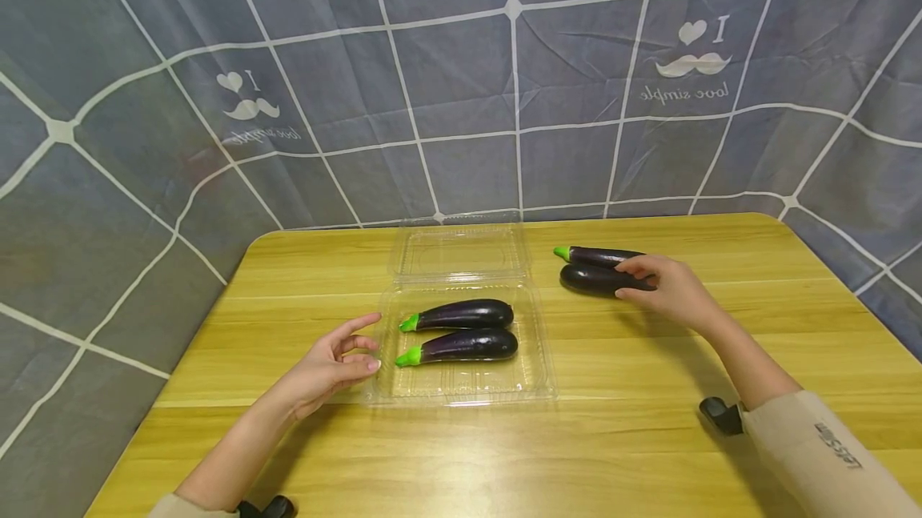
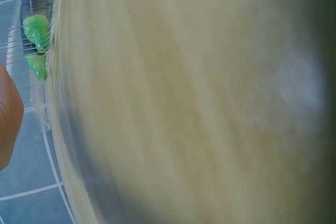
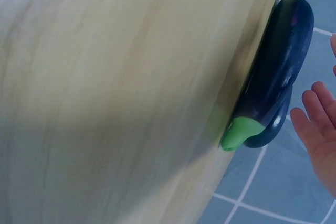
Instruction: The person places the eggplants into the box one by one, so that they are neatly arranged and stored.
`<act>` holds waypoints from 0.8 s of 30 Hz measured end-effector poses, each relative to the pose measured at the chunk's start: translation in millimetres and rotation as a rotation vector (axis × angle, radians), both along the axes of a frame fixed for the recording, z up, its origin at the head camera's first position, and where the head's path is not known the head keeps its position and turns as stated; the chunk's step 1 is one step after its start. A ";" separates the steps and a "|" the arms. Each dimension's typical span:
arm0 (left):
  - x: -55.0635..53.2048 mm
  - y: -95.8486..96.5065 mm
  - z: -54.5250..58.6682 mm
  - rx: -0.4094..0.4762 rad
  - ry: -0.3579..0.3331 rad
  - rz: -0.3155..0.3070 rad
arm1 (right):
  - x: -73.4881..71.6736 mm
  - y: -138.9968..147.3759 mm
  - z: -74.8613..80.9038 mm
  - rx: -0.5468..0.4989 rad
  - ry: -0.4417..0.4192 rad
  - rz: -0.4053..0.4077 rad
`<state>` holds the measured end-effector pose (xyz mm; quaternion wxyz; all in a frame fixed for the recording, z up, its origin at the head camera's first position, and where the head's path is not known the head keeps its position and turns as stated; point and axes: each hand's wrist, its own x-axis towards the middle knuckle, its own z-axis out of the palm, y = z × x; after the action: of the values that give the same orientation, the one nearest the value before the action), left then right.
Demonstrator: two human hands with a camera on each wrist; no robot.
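Observation:
Two dark purple eggplants, the upper eggplant (image 1: pixel 467 315) and the lower eggplant (image 1: pixel 470 345), lie side by side in a clear plastic clamshell box (image 1: pixel 536 374), green stems to the left. My left hand (image 1: pixel 327 366) hovers at the box's left edge with loosely bent fingers. To the right of the box rest a far eggplant (image 1: pixel 601 256) and a near eggplant (image 1: pixel 594 279). Over the near one's right end my right hand (image 1: pixel 666 290) spreads thumb and fingers. In the right wrist view that eggplant's green stem (image 3: pixel 241 134) faces my fingers (image 3: pixel 315 111), a gap between them.
The box's lid (image 1: pixel 461 254) lies folded back toward the rear edge of the wooden table (image 1: pixel 612 438). Behind the table hangs a grey curtain (image 1: pixel 461 86) with white grid lines. Black wrist straps (image 1: pixel 720 415) show at both sleeves.

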<state>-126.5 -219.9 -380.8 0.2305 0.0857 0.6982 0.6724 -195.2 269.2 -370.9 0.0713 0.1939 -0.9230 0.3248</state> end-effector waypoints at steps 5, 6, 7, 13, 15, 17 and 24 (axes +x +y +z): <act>0.1 1.0 1.3 0.010 -0.001 0.002 | -3.1 2.4 -2.3 0.002 0.011 -0.010; 0.2 1.4 1.8 0.011 0.000 0.002 | -3.6 2.9 -2.2 0.009 0.008 -0.012; 0.3 1.7 2.2 0.012 0.001 0.002 | -4.1 3.4 -1.9 0.017 0.007 -0.014; 0.0 2.5 2.9 0.013 -0.002 0.005 | -8.0 6.6 -2.2 0.062 0.022 -0.014; 0.0 2.1 2.7 0.010 -0.004 0.007 | -8.4 7.3 -2.9 0.064 0.027 -0.009; -0.1 1.6 2.3 0.008 -0.006 0.009 | -8.5 7.9 -3.8 0.064 0.029 -0.006; 0.0 1.4 1.1 0.015 -0.002 0.002 | -9.5 10.3 -9.1 0.065 0.020 -0.020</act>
<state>-126.4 -218.5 -379.7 0.2299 0.0861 0.6930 0.6778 -204.7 279.5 -380.0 0.0774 0.1903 -0.9341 0.2918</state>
